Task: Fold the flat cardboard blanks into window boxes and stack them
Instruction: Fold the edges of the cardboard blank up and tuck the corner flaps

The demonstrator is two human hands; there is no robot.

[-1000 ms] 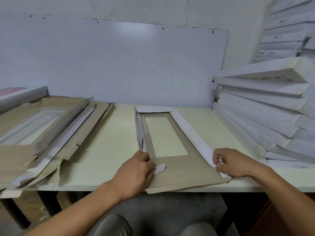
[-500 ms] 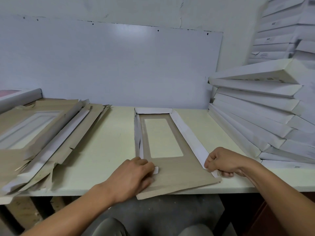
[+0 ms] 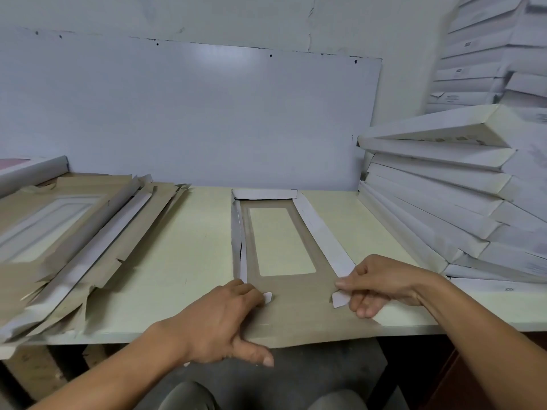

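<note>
Head view: at far left a heap of flat cardboard blanks [image 3: 74,241] lies on the pale yellow surface [image 3: 177,255], brown and matte on one face, white on the other, with creased flaps fanned out toward the middle. At centre lies the blank being worked [image 3: 299,306], brown side up, long and narrow, with a rounded rectangular window cut through it that shows the surface beneath. Its near edge overhangs the surface's front edge. White-faced side flaps are raised along the left, far and right edges. The left hand [image 3: 219,318] rests palm down on the blank's near left corner, fingers loosely spread over the left flap's end, thumb hooked under the overhanging edge; a small white tab pokes out beside its fingertips. The right hand [image 3: 384,284] pinches the near end of the right flap between thumb and curled fingers. At far right, a leaning stack of folded white boxes [image 3: 450,196] rises from the surface.
</note>
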